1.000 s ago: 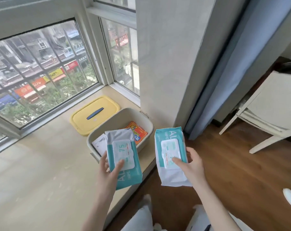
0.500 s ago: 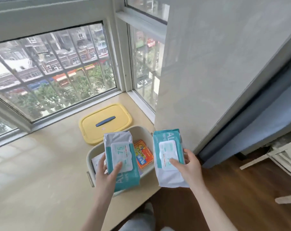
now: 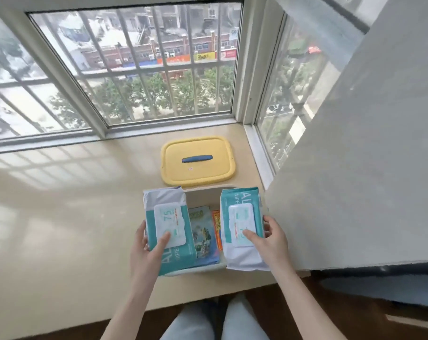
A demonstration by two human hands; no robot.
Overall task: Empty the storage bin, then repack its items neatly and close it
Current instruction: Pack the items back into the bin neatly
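Observation:
A beige storage bin stands open on the window ledge, mostly hidden behind two teal-and-white wipe packs. My left hand grips one wipe pack over the bin's left side, thumb on its flap. Over the right side, my right hand holds the other wipe pack the same way. Between the packs, inside the bin, lie a blue-green booklet and an orange packet. The yellow lid with a blue handle lies flat behind the bin.
The beige ledge stretches wide to the left of the bin. Barred windows close off the back and right. A grey wall juts in close on the right. My knees are below the ledge's front edge.
The view has swung to face the ledge squarely. Both hands, still holding their packs, have moved over the bin, the right one from beside it to above its right side.

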